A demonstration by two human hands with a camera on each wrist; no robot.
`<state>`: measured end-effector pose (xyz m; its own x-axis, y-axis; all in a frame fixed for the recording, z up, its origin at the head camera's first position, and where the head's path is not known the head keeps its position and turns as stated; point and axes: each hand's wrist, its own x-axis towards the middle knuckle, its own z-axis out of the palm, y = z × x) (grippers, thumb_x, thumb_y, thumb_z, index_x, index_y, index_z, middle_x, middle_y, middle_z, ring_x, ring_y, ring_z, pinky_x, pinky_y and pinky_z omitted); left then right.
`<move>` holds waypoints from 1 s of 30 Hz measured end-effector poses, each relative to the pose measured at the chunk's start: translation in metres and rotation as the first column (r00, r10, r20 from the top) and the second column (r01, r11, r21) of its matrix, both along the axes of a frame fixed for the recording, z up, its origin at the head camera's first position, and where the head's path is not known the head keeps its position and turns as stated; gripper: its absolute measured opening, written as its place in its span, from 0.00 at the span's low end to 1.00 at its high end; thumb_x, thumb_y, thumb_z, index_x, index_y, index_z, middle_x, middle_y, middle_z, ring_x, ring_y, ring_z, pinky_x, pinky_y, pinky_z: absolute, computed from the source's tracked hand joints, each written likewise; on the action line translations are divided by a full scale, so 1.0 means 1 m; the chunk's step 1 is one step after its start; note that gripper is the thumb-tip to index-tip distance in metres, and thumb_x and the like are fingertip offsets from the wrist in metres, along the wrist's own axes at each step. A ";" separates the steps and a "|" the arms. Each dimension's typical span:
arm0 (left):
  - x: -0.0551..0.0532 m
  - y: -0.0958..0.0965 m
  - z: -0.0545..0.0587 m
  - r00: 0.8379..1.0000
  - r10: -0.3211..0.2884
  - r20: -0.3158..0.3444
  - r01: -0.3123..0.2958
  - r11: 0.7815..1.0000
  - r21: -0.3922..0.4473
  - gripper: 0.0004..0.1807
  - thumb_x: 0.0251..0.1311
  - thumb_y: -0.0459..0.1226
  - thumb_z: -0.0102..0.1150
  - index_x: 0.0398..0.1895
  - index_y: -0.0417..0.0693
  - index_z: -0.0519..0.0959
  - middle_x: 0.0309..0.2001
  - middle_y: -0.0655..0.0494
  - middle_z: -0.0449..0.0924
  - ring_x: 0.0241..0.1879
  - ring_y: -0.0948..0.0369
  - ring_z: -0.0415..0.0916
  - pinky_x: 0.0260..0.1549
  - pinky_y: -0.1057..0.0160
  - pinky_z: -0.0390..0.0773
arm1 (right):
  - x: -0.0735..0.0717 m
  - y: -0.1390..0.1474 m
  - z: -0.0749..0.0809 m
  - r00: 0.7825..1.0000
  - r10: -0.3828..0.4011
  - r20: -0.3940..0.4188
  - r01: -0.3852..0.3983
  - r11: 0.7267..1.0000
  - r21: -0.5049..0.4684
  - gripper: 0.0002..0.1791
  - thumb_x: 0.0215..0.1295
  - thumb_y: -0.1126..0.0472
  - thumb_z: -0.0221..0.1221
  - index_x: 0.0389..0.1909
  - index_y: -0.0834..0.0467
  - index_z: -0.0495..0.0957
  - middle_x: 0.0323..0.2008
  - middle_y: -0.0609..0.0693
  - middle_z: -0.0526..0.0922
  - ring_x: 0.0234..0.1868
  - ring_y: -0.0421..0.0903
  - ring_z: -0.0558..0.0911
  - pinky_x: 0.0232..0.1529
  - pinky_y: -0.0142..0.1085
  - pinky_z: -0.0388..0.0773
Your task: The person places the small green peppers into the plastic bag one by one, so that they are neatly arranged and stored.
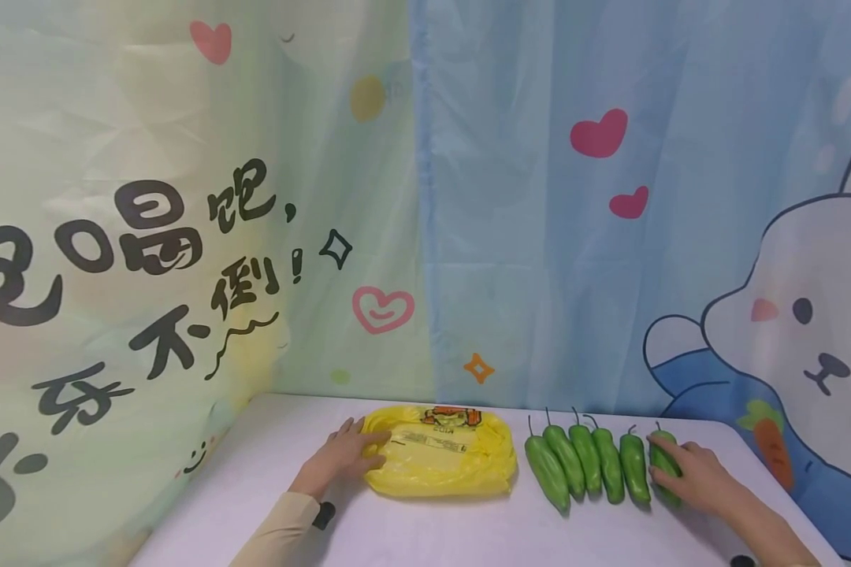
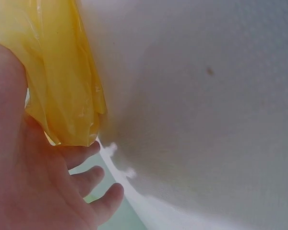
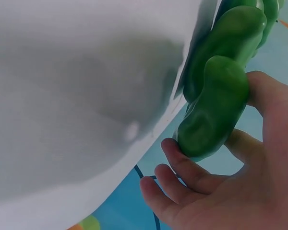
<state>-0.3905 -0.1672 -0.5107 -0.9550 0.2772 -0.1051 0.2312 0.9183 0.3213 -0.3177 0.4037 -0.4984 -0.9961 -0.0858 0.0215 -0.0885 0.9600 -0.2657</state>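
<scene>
A yellow plastic bag point(image 1: 440, 480) lies on the table with its mouth spread and printed writing facing up. At its left edge, my left hand point(image 1: 343, 455) holds the rim with thumb and index finger. The left wrist view shows the bag's yellow film point(image 2: 67, 72) by the thumb, while the other fingers of the left hand point(image 2: 48, 177) stay spread. To the right of the bag, several green peppers point(image 1: 585, 459) lie in a row, stems away from me. My right hand point(image 1: 698, 479) grips the rightmost pepper point(image 3: 213, 108) between thumb and fingers; its neighbours lie close by.
The white table point(image 1: 440, 535) has its far edge just behind the bag and peppers. A printed curtain point(image 1: 496, 197) with hearts, writing and a cartoon rabbit point(image 1: 808, 315) hangs behind and beside the table.
</scene>
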 end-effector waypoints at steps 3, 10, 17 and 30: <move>0.000 0.000 0.000 1.000 -0.004 -0.001 0.004 1.000 0.004 0.27 0.67 0.52 0.58 0.69 0.61 0.74 0.77 0.36 0.57 0.77 0.35 0.47 0.74 0.32 0.51 | 0.000 0.000 0.001 1.000 0.004 0.002 -0.004 1.000 -0.002 0.37 0.66 0.47 0.61 0.66 0.70 0.67 0.44 0.76 0.75 0.43 0.68 0.78 0.42 0.64 0.79; 0.002 0.000 0.002 1.000 -0.007 -0.002 0.007 1.000 0.016 0.27 0.67 0.52 0.58 0.69 0.60 0.74 0.76 0.36 0.58 0.77 0.35 0.47 0.74 0.33 0.51 | 0.000 -0.002 0.004 1.000 0.010 -0.018 -0.010 1.000 -0.007 0.37 0.66 0.47 0.61 0.66 0.69 0.67 0.44 0.77 0.75 0.44 0.69 0.78 0.43 0.65 0.79; 0.005 0.001 0.004 1.000 -0.009 0.005 0.009 1.000 0.025 0.27 0.68 0.51 0.58 0.69 0.60 0.74 0.76 0.35 0.57 0.77 0.35 0.47 0.74 0.32 0.51 | 0.000 -0.006 0.006 0.999 0.027 -0.032 -0.027 1.000 -0.001 0.36 0.67 0.47 0.61 0.66 0.68 0.67 0.43 0.75 0.75 0.42 0.67 0.78 0.41 0.63 0.80; 0.001 0.000 0.000 1.000 0.009 0.005 -0.009 1.000 0.009 0.27 0.68 0.52 0.58 0.69 0.61 0.74 0.77 0.38 0.56 0.78 0.36 0.46 0.75 0.33 0.50 | -0.001 -0.010 0.014 0.996 0.057 -0.064 -0.057 0.998 -0.007 0.36 0.66 0.49 0.62 0.66 0.68 0.67 0.43 0.74 0.76 0.41 0.64 0.79 0.39 0.60 0.81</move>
